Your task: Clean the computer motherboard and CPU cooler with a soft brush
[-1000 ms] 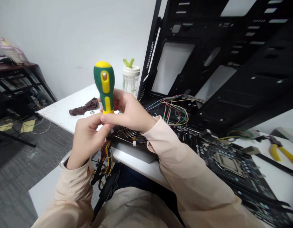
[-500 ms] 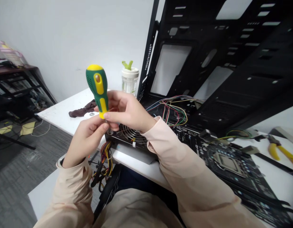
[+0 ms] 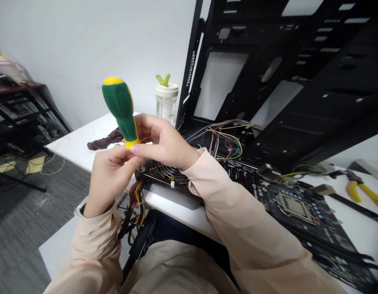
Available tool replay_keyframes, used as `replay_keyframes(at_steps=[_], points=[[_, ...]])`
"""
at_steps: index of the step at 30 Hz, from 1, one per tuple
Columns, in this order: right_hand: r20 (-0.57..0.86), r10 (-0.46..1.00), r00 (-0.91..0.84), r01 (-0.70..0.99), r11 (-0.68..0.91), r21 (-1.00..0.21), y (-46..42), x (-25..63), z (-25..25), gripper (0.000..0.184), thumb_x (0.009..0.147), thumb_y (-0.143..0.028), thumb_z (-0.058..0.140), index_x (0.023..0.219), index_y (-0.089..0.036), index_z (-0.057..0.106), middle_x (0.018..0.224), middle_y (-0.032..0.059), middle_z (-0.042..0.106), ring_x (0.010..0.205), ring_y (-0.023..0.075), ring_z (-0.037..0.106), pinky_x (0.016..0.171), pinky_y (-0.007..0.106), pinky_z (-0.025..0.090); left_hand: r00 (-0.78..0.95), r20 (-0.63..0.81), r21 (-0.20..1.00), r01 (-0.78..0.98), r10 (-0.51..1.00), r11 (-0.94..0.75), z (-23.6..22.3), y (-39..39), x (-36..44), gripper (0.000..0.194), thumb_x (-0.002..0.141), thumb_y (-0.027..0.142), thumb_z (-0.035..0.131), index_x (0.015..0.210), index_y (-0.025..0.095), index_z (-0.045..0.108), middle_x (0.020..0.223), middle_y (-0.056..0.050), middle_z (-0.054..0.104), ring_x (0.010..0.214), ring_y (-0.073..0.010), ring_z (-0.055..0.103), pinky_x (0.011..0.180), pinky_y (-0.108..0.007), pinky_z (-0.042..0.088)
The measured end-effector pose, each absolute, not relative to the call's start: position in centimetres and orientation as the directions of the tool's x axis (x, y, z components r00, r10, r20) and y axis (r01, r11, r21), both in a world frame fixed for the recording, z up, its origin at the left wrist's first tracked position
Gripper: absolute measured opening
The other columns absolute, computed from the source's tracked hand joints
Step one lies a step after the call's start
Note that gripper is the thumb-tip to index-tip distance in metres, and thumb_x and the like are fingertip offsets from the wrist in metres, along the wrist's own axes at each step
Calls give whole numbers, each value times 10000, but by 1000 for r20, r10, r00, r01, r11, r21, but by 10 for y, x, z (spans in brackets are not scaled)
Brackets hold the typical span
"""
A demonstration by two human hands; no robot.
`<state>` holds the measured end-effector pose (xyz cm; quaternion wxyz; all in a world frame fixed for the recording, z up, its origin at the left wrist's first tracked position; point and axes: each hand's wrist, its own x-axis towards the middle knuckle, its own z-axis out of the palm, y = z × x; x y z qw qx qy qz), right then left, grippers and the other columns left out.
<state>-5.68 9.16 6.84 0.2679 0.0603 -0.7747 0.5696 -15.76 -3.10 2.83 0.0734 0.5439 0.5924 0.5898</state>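
A screwdriver (image 3: 119, 108) with a green and yellow handle stands almost upright, its top leaning a little left. My right hand (image 3: 162, 141) is closed round the lower end of the handle, thumb in front. Just below, my left hand (image 3: 107, 171) pinches at the shaft, which the fingers hide. Under both hands lies a dark power supply (image 3: 158, 176) with a round wire fan grille, partly covered by my right hand and sleeve. The screwdriver's tip is too hidden to make out at the corner of the power supply. A bundle of coloured cables (image 3: 136, 200) hangs from its near side.
A black computer case (image 3: 256, 36) rises behind, with thin coloured wires (image 3: 225, 134) inside. To the right are a motherboard (image 3: 294, 206) and yellow-handled pliers (image 3: 365, 190). A clear bottle (image 3: 166, 102) and dark cloth (image 3: 104, 141) rest on the white table (image 3: 72, 143).
The screwdriver handle has turned about its length, its yellow patches rotating out of view, and its top has tipped slightly left. Both hands keep nearly the same place.
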Motion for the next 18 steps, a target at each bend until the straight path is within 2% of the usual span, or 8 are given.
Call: replay_keyframes(at_steps=[3,11,18], points=[[481,216,-849,-388,364,-847,92,-56,68,303,765,-174,634,1027,-190,483,961,10,623,888,118,611,761,240,545,-356,555,752,602,752,-269,30,-33,-159,117,836,274,661,827,193,744,746,12,738,674,-163,654,630,-266,492],[482,172,-859,-426,281,-860,93,-58,60,379,821,-223,572,1165,-170,422,945,-21,599,673,37,571,545,127,490,-269,542,722,634,796,-278,27,-33,-159,205,920,277,557,873,176,729,837,-30,757,770,-181,698,730,-292,542],[465,134,-875,-431,222,-875,94,-57,53,501,877,-254,515,1331,-197,311,1121,19,610,562,-3,552,551,141,511,-114,546,674,649,830,-354,28,-29,-166,289,976,350,490,900,169,703,864,-60,756,796,-186,712,728,-279,551]])
